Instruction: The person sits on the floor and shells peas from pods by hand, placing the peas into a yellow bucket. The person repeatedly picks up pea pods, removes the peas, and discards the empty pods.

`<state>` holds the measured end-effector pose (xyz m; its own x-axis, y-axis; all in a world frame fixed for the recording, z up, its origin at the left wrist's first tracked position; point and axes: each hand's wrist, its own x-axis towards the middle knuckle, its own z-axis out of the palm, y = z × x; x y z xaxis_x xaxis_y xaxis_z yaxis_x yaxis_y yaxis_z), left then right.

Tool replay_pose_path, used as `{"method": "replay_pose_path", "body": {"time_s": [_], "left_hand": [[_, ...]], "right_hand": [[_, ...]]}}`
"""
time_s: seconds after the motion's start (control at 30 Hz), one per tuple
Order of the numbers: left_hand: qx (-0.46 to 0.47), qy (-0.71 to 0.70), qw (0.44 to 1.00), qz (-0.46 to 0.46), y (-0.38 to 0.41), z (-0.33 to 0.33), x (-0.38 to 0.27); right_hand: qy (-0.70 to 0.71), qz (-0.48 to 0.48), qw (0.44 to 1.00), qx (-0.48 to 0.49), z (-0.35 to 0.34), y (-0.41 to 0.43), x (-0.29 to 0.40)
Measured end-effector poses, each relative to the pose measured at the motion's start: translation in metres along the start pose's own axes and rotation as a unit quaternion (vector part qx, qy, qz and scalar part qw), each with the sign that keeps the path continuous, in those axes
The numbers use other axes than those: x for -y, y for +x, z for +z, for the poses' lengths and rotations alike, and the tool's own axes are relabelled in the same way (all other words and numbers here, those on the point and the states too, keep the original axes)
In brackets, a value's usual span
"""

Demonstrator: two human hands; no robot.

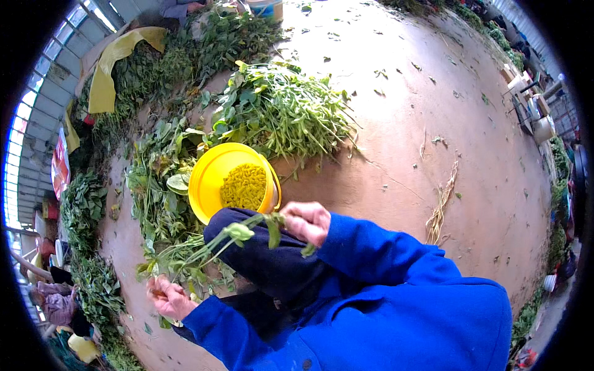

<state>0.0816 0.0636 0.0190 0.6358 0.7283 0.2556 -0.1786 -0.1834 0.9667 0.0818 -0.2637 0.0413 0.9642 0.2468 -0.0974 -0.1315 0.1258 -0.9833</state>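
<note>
My right hand [307,223] grips one end of a green soybean plant [222,239], a few pods hanging from it beside the knuckles. The thin stems slant down across my raised, dark-trousered knee [260,259]. At their leafy end my left hand [171,299] is curled, its fingers closed around leaves; the fingertips are partly hidden. Just beyond the knee a yellow bucket [206,178] stands tilted in view, with green pods [243,186] heaped in its bottom. Its handle hangs on the right side, near my right hand.
A pile of podded soybean plants [287,111] lies beyond the bucket, and stripped leaves [162,176] lie to its left. More foliage [158,69] lines the wall. Dry stalks [443,201] lie on the floor at right. A person [58,301] sits at far left.
</note>
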Motion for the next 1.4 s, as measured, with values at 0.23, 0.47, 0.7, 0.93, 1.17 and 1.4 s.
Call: {"method": "replay_pose_path", "body": {"time_s": [0.23,0.47,0.7,0.93,1.17,1.4], "left_hand": [[0.001,0.041,0.999,0.011,0.0,-0.008,-0.017],[0.084,-0.01,0.991,-0.106,-0.028,0.03,-0.005],[0.231,-0.043,0.946,-0.224,-0.069,0.076,-0.018],[0.294,-0.078,0.938,-0.168,-0.081,0.097,-0.024],[0.285,-0.078,0.936,-0.192,-0.08,0.096,-0.022],[0.303,-0.073,0.936,-0.161,-0.081,0.095,-0.021]], "right_hand": [[-0.108,-0.225,0.968,-0.042,-0.034,0.15,0.081],[-0.138,-0.24,0.959,-0.064,-0.066,0.189,0.202],[-0.075,-0.203,0.976,0.027,-0.075,0.14,0.176],[-0.005,-0.109,0.991,-0.077,-0.121,0.102,0.138],[-0.041,-0.026,0.999,-0.01,-0.131,0.042,0.007],[0.167,0.231,0.958,-0.038,-0.109,-0.04,-0.042]]}}
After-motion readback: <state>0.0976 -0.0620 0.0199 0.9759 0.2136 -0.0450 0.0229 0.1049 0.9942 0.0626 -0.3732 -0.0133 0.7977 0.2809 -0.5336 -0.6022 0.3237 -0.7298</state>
